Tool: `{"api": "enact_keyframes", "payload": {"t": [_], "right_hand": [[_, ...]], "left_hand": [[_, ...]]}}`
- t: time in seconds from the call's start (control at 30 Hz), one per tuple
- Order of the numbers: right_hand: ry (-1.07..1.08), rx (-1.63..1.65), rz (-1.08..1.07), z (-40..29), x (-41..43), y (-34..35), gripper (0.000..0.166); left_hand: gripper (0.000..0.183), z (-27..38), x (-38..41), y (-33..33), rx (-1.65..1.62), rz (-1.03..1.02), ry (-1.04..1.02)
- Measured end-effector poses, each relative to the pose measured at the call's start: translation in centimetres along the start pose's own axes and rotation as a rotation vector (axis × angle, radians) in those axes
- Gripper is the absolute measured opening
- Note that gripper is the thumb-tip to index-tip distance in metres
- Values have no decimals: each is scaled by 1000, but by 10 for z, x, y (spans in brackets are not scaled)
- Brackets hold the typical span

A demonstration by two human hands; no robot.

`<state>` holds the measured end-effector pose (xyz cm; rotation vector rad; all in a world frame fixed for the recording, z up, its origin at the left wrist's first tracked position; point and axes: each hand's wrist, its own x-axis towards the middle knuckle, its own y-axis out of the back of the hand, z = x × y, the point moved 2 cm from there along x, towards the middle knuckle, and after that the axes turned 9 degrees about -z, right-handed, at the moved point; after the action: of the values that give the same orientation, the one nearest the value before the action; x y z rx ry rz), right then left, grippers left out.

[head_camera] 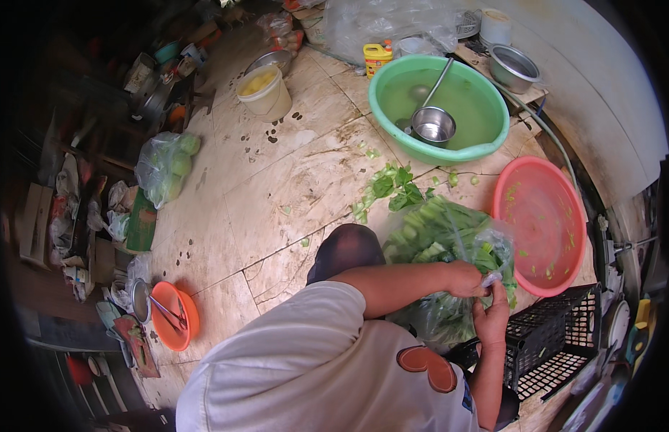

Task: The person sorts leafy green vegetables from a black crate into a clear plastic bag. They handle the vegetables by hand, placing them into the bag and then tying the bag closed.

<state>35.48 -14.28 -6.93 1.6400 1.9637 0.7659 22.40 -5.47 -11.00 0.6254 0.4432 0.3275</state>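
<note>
In front of me stands a clear plastic bag [421,275] filled with leafy green vegetables [421,224], their cut stems showing at the top left. My left hand [466,278] reaches across from the left and grips the gathered plastic at the bag's mouth [492,278]. Close against it, my right hand [491,316] pinches the same gathered plastic from below. The fingertips of both hands nearly meet there, and part of the grip is hidden. Loose leaves and stem trimmings [394,186] lie on the tiled floor just beyond the bag.
Beyond the bag is a green basin [385,129] of water with a metal dipper [432,125]. A pink basin [545,227] and a black crate [553,337] stand at right. Leftward are a white bucket [267,102], bagged green produce [167,167] and an orange bowl [169,329].
</note>
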Motion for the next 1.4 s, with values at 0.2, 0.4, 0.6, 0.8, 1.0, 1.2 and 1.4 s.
{"api": "enact_keyframes", "payload": {"t": [0.2, 0.4, 0.6, 0.8, 1.0, 1.2, 1.4], "right_hand": [[-191, 139, -28, 14, 3, 0, 52], [-191, 230, -22, -5, 4, 7, 45], [-178, 278, -21, 16, -6, -2, 22], [-354, 308, -158, 41, -10, -7, 9], [-285, 243, 23, 63, 0, -23, 12], [-264, 646, 110, 43, 22, -31, 11], [-416, 844, 9, 65, 28, -30, 10]], "left_hand": [[53, -7, 3, 3, -299, -81, 123], [30, -22, 10, -12, -1105, 64, 261], [15, -33, 19, -23, -1424, 154, 298], [13, -7, 1, 1, -746, 70, 314], [9, 7, -3, -4, 255, 374, -92], [18, -6, 8, 2, 373, 362, -240], [34, -15, 21, 4, 83, 278, -214]]}}
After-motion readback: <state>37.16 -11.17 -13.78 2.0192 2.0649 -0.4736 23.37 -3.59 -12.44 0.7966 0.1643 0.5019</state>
